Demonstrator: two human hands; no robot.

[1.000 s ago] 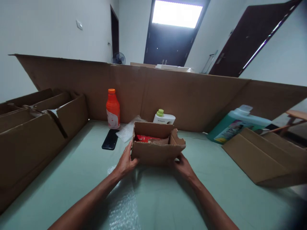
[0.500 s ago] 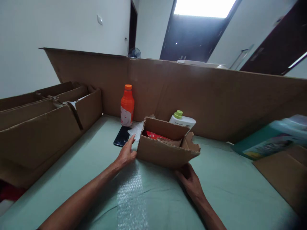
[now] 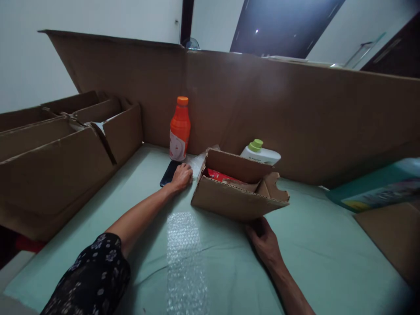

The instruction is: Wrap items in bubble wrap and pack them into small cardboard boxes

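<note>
A small open cardboard box (image 3: 229, 203) sits tilted on the green tabletop (image 3: 311, 262), with a red item (image 3: 218, 176) inside. My right hand (image 3: 264, 239) grips the box under its near right corner. My left hand (image 3: 181, 176) is stretched out to the box's left, fingers curled on a crumpled piece of bubble wrap (image 3: 197, 162), right beside a dark phone (image 3: 166, 175). An orange bottle (image 3: 179, 131) stands just behind the phone. A flat bubble wrap sheet (image 3: 183, 253) lies between my arms.
A tall cardboard wall (image 3: 262, 100) runs along the back. Large open cardboard boxes (image 3: 59, 162) fill the left side. A white bottle with a green cap (image 3: 262, 153) lies behind the small box. A teal bottle (image 3: 377, 188) and flat cardboard (image 3: 393, 236) are at the right.
My left hand left the box's side and reached forward-left onto the bubble wrap by the phone. My right hand stayed under the box, which now sits tilted. The view turned down and left.
</note>
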